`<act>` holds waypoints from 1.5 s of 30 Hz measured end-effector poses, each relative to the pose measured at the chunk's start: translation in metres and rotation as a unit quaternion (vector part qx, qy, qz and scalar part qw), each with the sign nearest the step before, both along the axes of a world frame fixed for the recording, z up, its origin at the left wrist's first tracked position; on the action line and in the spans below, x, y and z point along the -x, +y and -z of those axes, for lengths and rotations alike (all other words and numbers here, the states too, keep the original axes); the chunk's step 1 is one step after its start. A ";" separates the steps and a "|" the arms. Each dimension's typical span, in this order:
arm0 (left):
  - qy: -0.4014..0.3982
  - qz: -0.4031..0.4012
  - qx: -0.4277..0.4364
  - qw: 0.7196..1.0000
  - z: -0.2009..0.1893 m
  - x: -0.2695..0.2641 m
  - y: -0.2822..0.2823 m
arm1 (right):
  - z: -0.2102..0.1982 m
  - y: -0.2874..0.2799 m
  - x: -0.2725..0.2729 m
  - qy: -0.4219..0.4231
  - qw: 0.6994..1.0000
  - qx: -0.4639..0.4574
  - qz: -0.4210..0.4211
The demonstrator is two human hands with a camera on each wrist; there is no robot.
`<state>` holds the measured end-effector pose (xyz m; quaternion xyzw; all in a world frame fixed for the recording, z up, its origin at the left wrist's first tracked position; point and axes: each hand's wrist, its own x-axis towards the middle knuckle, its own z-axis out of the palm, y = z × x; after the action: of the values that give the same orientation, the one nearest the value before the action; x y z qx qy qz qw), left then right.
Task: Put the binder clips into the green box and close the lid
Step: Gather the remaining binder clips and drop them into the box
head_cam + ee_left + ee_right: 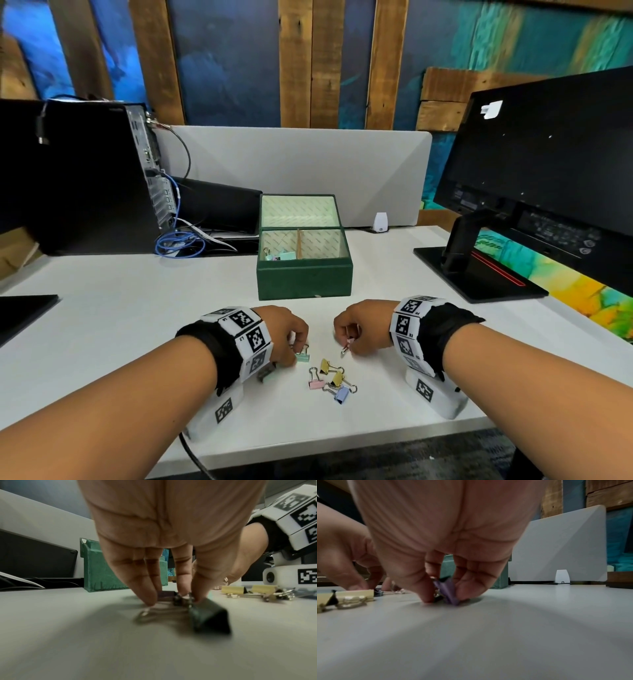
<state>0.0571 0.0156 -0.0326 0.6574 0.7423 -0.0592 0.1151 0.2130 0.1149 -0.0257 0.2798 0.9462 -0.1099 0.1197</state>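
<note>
Green box (pixel 304 281) stands open at frame centre, some clips inside. My left hand (pixel 282 334) pinches a mint clip (pixel 302 357); my right hand (pixel 356 330) pinches a pink clip (pixel 348 344). Thin wire handles could slip free, dropping clips short of the box.

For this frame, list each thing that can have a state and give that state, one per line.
green box: lid open, standing upright behind it; some clips already in its left compartment.
left hand: fingertips pinching a mint clip on the desk.
right hand: pinching a purple clip that touches the desk.
loose clips: lying on the desk, not yet boxed.
monitor: screen dark.
</note>
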 end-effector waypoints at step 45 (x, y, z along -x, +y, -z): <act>-0.006 0.009 0.024 1.000 -0.002 0.007 0.001 | 0.000 0.020 -0.002 0.092 0.994 -0.013 0.049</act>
<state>0.0503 0.0162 -0.0308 0.6613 0.7342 -0.0741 0.1351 0.2149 0.1346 -0.0260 0.3157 0.9398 -0.1286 0.0226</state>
